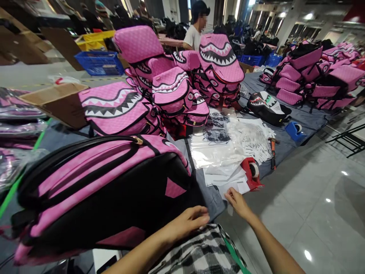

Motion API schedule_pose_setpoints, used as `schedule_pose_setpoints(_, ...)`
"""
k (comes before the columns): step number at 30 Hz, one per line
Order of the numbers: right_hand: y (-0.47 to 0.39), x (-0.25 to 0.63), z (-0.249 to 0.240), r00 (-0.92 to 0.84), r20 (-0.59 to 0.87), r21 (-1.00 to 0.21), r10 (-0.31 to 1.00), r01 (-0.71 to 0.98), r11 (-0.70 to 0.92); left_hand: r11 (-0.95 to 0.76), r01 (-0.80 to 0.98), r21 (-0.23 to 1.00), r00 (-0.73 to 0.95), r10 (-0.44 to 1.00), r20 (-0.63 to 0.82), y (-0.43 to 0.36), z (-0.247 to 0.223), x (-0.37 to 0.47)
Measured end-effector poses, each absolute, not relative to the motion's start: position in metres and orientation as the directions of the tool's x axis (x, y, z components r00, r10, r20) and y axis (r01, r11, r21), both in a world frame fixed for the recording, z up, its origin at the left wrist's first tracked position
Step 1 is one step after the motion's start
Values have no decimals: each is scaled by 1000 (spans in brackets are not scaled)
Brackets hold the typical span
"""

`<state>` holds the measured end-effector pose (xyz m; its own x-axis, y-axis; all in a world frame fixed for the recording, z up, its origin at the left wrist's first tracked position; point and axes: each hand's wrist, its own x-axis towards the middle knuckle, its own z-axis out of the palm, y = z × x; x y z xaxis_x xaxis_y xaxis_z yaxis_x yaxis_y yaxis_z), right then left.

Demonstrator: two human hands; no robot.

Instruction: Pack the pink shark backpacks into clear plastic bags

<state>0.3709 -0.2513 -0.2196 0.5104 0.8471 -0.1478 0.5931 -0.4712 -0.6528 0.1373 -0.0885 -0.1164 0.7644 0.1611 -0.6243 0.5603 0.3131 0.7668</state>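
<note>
A large pink and black backpack [114,198] lies on its side at the left. Close to its right end, over the table's near edge, my left hand [194,220] has loosely bent fingers and holds nothing I can see. My right hand [237,203] pinches a thin pale sheet [230,210] at the table's front corner. White papers [225,175] lie just beyond those fingers, beside a red tape dispenser [252,173]. Clear plastic bags [199,146] with black print rest behind the papers.
Pink shark-mouth backpacks [219,61] are piled behind. A pile of cut white slips [255,140], an orange-handled hammer [273,154], a blue tape dispenser [295,131] and a black shark-mouth bag [268,108] lie rightward. A cardboard box [57,102] stands left; a person [196,26] is behind.
</note>
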Motion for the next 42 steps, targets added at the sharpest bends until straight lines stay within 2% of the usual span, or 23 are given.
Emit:
schedule_pose_setpoints(2, -253, 337, -218, 614, -40, -772, 788, 482, -415, 426, 569, 703, 715, 166, -679, -105, -139, 166)
schedule_pose_setpoints(3, -252, 320, -219, 671, 3, -807, 741, 440, -395, 436, 544, 717, 714, 208, -669, -113, -150, 179)
schedule_pose_setpoints(5, -247, 288, -222, 749, 58, -830, 660, 403, -386, 381, 460, 802, 737, 340, -584, -127, -171, 195)
schedule_pose_setpoints(7, -239, 266, -221, 754, 70, -846, 653, 391, -362, 298, 389, 872, 745, 454, -488, -133, -185, 199)
schedule_pose_setpoints(11, -231, 261, -184, 560, 53, -873, 827, 428, -234, 186, 396, 899, 698, 575, -426, -118, -187, 182)
schedule_pose_setpoints(13, -227, 276, -154, 443, 146, -830, 885, 541, -134, 104, 400, 911, 697, 611, -375, -105, -173, 169)
schedule_pose_setpoints(14, -223, 285, -140, 352, 204, -793, 913, 607, -58, -9, 410, 912, 736, 594, -325, -99, -162, 162)
schedule_pose_setpoints(16, -208, 299, -118, 85, 273, -728, 958, 669, 148, -393, 416, 820, 863, 454, -221, -91, -135, 149)
schedule_pose_setpoints(18, -188, 304, -106, -150, 270, -728, 951, 614, 304, -761, 331, 557, 944, 263, -202, -86, -104, 133)
schedule_pose_setpoints(20, -167, 302, -101, -242, 252, -764, 937, 544, 346, -901, 266, 344, 962, 225, -154, -83, -75, 114)
schedule_pose_setpoints(22, -151, 297, -98, -223, 238, -801, 945, 505, 321, -933, 252, 258, 958, 278, 69, -79, -52, 93)
schedule_pose_setpoints(24, -139, 296, -91, -149, 246, -820, 958, 495, 287, -945, 241, 221, 859, 314, 406, -74, -36, 71)
schedule_pose_setpoints(25, -134, 297, -85, -98, 262, -820, 960, 502, 275, -937, 245, 249, 769, 344, 538, -71, -29, 60)
schedule_pose_setpoints(27, -122, 301, -66, -2, 331, -794, 944, 540, 279, -885, 252, 391, 591, 461, 662, -65, -19, 41)
schedule_pose_setpoints(29, -106, 305, -37, 29, 443, -720, 896, 606, 337, -807, 242, 539, 488, 581, 652, -60, -9, 28)
schedule_pose_setpoints(32, -69, 308, 16, -108, 596, -528, 796, 694, 489, -630, 187, 754, 299, 767, 567, -48, 10, 17)
schedule_pose_setpoints(35, -21, 306, 66, -298, 593, -418, 748, 680, 602, -328, 34, 944, 63, 943, 325, -26, 26, 18)
schedule_pose_setpoints(37, 13, 302, 89, -388, 550, -417, 740, 640, 645, -233, -62, 970, -27, 972, 232, -8, 32, 20)
schedule_pose_setpoints(39, 44, 297, 102, -453, 514, -422, 728, 606, 675, -208, -133, 969, -75, 977, 200, 11, 34, 23)
schedule_pose_setpoints(42, 80, 292, 106, -514, 463, -446, 722, 569, 691, -169, -170, 971, -66, 985, 160, 32, 29, 25)
